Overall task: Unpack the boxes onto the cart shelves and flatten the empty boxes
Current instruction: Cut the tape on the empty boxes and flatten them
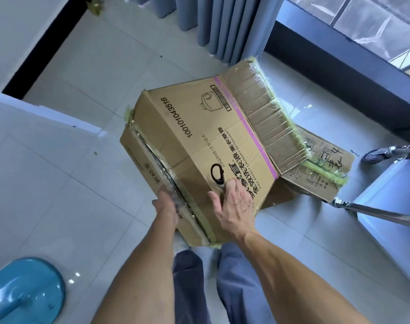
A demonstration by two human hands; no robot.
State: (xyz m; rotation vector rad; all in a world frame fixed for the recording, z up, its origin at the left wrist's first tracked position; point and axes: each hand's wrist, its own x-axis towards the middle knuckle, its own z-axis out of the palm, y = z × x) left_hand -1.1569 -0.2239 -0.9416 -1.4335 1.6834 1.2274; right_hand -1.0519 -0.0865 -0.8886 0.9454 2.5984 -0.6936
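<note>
While my right hand (232, 204) lies on the printed upper face of the cardboard box (199, 146), its fingers are curled around a pair of black-handled scissors (217, 175) whose loop stands just beyond my knuckles; the blades are hidden under the hand, so I cannot tell where they point. My left hand (166, 206) is at the box's near left end, fingers bent over the taped edge (166, 183) and holding it, though part of that grip is hidden behind the cardboard.

The box sits tilted on the floor directly ahead of me, just beyond my knees, its long axis running from near left to far right. The near end, with its shiny tape seam, is the end at my hands; the far end has its flaps thrown open (264, 113), edged with frayed green tape. Both hands are at the same near end, the left slightly closer to the seam, the right with the tool beside it. I judge the next cut calls for bringing the scissors leftward onto that seam while the left hand steadies the edge.

Both forearms reach straight forward and down, wrists bent slightly.

Beyond the open flaps, to the far right, a second box (316, 164) lies flat on the tiles. Grey curtains (222, 26) hang at the far side.
</note>
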